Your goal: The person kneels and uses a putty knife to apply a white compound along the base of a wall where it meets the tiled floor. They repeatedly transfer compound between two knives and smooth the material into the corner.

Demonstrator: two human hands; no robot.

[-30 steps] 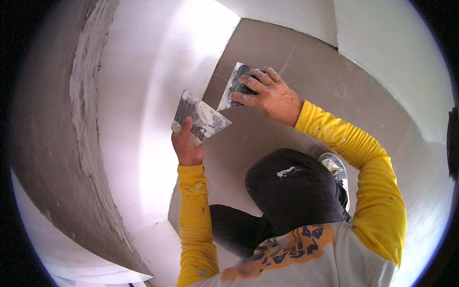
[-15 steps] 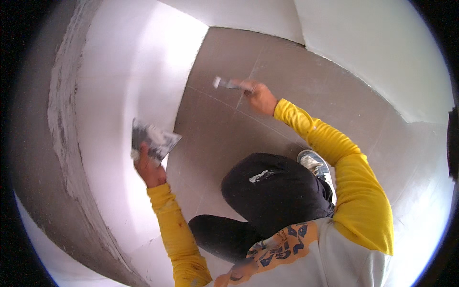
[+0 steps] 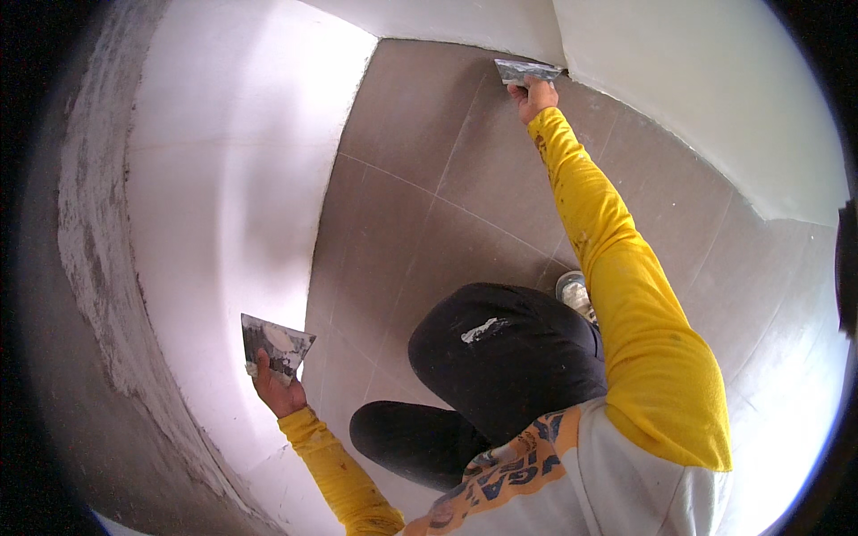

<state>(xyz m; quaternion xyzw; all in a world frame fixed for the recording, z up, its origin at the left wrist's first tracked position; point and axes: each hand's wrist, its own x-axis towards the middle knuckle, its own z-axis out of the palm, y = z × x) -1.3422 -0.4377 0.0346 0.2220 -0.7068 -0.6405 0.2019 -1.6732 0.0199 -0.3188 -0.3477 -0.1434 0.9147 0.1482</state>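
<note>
My left hand [image 3: 279, 393] grips a wide putty knife [image 3: 266, 338], its blade smeared with dark stains and a lump of pale filler. It is held up beside the white wall on the left. With my right arm stretched far forward, my right hand [image 3: 536, 96] is closed round a second putty knife [image 3: 525, 71]. That blade is by the foot of the far wall [image 3: 483, 18], near the corner; whether it touches the wall I cannot tell. The handles of both tools are mostly hidden in my fingers.
Brown tiles with pale joints cover the floor [image 3: 402, 232]. White walls rise at the left [image 3: 188, 205] and right [image 3: 706, 89]. A rough grey strip [image 3: 89, 232] runs along the left wall's outer edge. My dark-trousered knee [image 3: 500, 348] and shoe [image 3: 574, 290] are below.
My right hand has reached forward and right with its putty knife, to the foot of the far wall. My left hand has come lower and nearer, still holding its putty knife.
</note>
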